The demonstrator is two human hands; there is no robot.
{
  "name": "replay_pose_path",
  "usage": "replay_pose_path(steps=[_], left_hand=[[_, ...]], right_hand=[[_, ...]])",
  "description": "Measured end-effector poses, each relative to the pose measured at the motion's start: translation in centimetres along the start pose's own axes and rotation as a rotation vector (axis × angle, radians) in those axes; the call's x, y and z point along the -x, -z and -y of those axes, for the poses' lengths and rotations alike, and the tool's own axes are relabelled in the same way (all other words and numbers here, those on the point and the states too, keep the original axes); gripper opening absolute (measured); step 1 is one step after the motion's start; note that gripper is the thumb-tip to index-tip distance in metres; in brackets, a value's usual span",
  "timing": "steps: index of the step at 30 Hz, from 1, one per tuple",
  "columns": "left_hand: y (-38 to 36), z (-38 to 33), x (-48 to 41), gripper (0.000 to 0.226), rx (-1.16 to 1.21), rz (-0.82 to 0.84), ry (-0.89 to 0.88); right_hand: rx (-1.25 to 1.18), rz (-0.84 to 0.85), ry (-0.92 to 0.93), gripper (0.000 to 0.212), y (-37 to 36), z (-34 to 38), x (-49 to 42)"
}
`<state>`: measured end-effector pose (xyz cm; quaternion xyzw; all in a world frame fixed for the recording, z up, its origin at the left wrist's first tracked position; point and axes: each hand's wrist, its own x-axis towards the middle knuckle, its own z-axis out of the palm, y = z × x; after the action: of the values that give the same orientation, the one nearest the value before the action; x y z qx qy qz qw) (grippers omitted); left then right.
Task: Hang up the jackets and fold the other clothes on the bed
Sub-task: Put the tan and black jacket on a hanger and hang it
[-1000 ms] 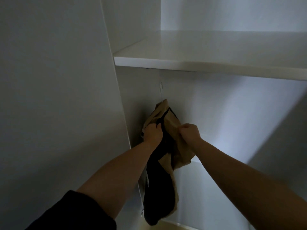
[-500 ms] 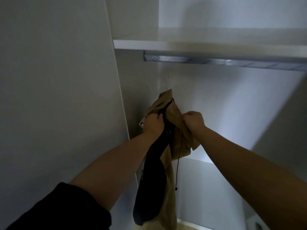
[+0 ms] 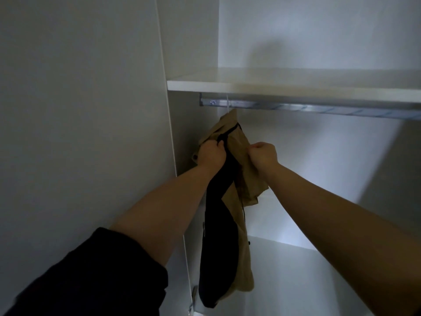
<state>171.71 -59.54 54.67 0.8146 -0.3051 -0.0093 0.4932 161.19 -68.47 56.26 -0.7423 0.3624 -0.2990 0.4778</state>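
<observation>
Hung from the metal rail (image 3: pixel 319 108) under the wardrobe shelf (image 3: pixel 296 85): tan jacket (image 3: pixel 239 144) with dark lining. Gripped at the collar by left hand (image 3: pixel 210 153) and right hand (image 3: pixel 264 156), fingers clenched on fabric.

Left hand (image 3: pixel 210 153) fisted, right hand (image 3: pixel 264 155) pinching, arms raised
</observation>
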Motion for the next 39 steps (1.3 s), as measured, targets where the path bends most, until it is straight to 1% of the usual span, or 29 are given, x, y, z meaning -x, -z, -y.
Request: replay_pose_path(steps=[6, 13, 18, 22, 24, 26, 30, 34, 36, 39], left_hand=[[-1.1, 0.0, -3.1, 0.042, -0.008, 0.061, 0.024], [-3.3, 1.9, -4.8, 0.045, -0.101, 0.165, 0.107], [-4.8, 3.4, -5.0, 0.044, -0.058, 0.188, 0.153], [-5.0, 4.7, -4.0, 0.036, -0.053, 0.211, 0.143], [-4.9, 4.6, -3.5, 0.029, -0.151, 0.233, 0.104], [-4.9, 3.8, -2.7, 0.029, -0.243, 0.199, 0.044], [-5.3, 1.0, 0.9, 0.044, -0.153, 0.135, -0.107], [-5.5, -2.5, 5.9, 0.045, -0.193, 0.084, -0.313], [-5.5, -4.0, 8.9, 0.047, -0.269, 0.071, -0.405], [-5.8, -6.1, 13.9, 0.053, -0.359, 0.061, -0.452]], right_hand=[[0.030, -0.068, -0.006, 0.028, -1.0, -0.7, -2.8], [0.070, -0.018, -0.067, 0.029, -2.0, -2.6, -4.5], [0.088, 0.005, -0.091, 0.032, -2.5, -4.6, -4.9], [0.115, 0.011, -0.097, 0.029, -3.3, -5.7, -4.1], [0.119, 0.012, -0.094, 0.028, -3.3, -5.9, -3.5], [0.129, 0.021, -0.067, 0.028, -2.7, -5.9, -2.8], [0.145, -0.040, -0.036, 0.029, 0.1, -5.7, 0.1], [0.253, -0.106, 0.154, 0.039, 4.9, -6.0, 4.5], [0.346, -0.156, 0.244, 0.042, 7.5, -6.5, 6.9], [0.495, -0.213, 0.320, 0.050, 11.2, -7.4, 10.5]])
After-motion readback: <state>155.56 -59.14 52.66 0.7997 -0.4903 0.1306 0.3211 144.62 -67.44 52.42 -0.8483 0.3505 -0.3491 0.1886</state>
